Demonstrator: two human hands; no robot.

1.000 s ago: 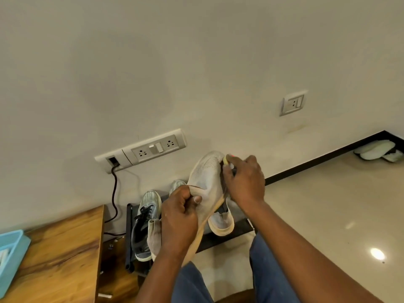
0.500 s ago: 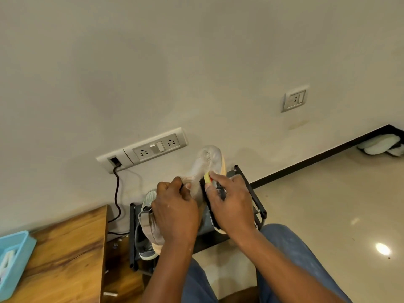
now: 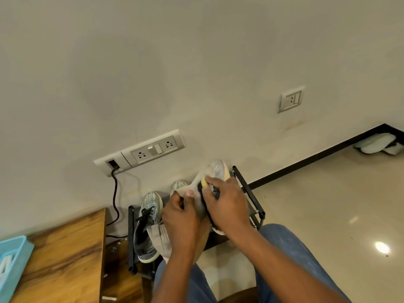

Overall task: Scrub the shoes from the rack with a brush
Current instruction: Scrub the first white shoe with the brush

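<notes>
My left hand (image 3: 180, 217) grasps the pale knit shoe (image 3: 215, 170) at its collar, thumb on top, holding it toe-up above the black shoe rack (image 3: 251, 193). My right hand (image 3: 227, 204) is curled round the brush (image 3: 204, 183), whose yellow end shows beside the forefinger and whose dark bristles press against the shoe's side. A grey laced trainer (image 3: 146, 226) lies on the rack's left end; the toe of a second one (image 3: 178, 185) shows behind my left hand. The rack stands against the wall, just right of a wooden cabinet top (image 3: 65, 254) with a light blue tray (image 3: 13, 259) at its left edge. A black cable (image 3: 115, 193) hangs from the socket strip (image 3: 142, 152).
</notes>
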